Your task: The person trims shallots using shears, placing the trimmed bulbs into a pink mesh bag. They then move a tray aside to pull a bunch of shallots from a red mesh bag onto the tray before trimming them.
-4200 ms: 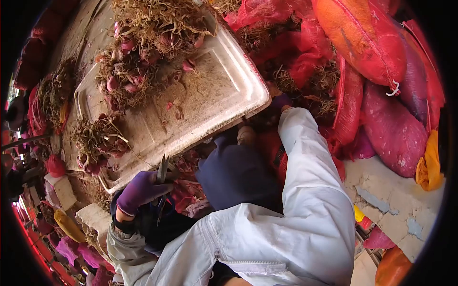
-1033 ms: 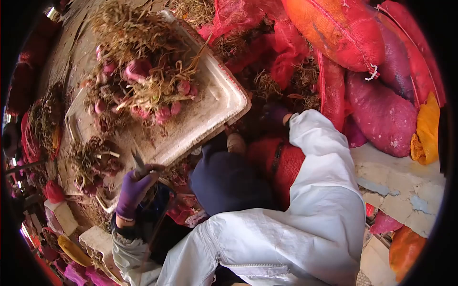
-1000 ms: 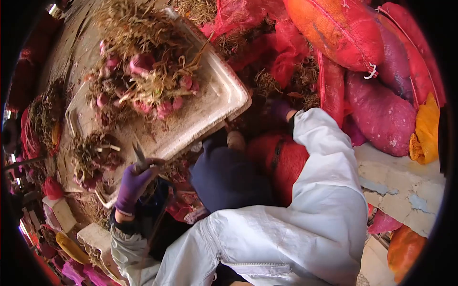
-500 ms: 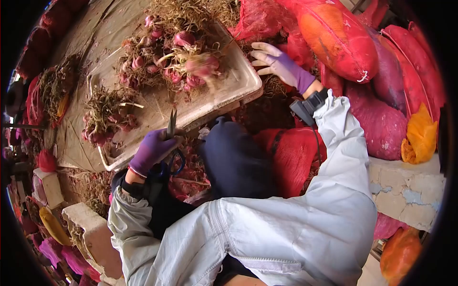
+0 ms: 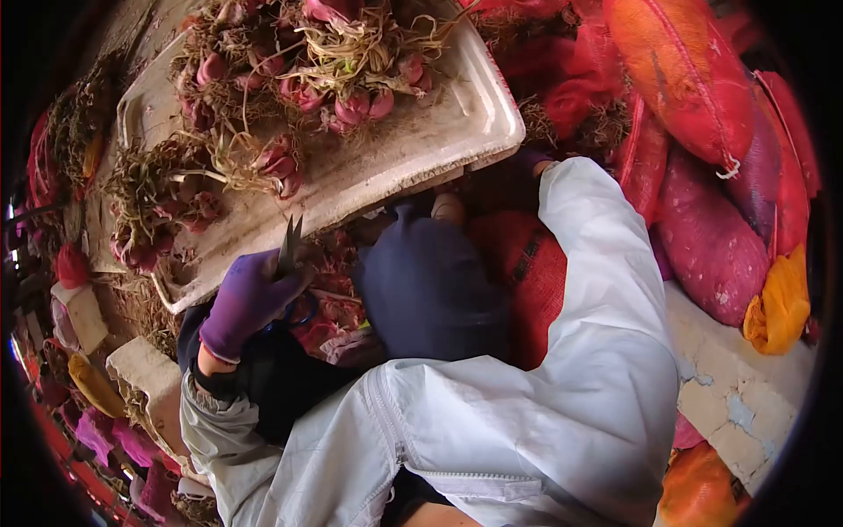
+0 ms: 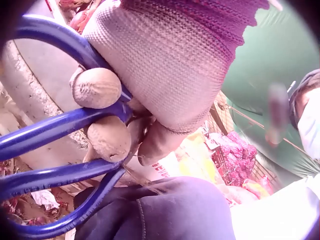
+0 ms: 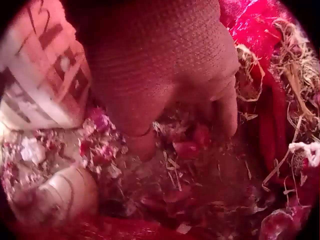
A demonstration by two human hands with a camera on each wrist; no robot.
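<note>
In the head view my left hand (image 5: 248,303), in a purple glove, grips scissors (image 5: 289,244) with the blades pointing up beside the tray's near edge. Its fingers curl around the blue handles (image 6: 52,131) in the left wrist view. My right hand (image 5: 530,161) is low beyond the tray corner, mostly hidden in the head view. The right wrist view shows this gloved hand (image 7: 172,75) reaching down, fingers apart, over red pieces (image 7: 187,149) and debris. Pink bulbs (image 5: 353,107) with dry stalks lie on the white tray (image 5: 386,176), and a small bunch (image 5: 279,164) lies nearer its edge.
Full red and orange net bags (image 5: 676,70) are piled at the right, above a cracked pale block (image 5: 738,395). Red netting (image 5: 584,75) lies beyond the tray. A dark blue-covered knee (image 5: 430,290) is below the tray, with a red mesh item (image 5: 536,290) beside it.
My right hand has dropped from beside the tray corner to beneath its level. The blurred bulb over the tray is no longer in the air, and a bunch lies nearer the edge. The head view has shifted.
</note>
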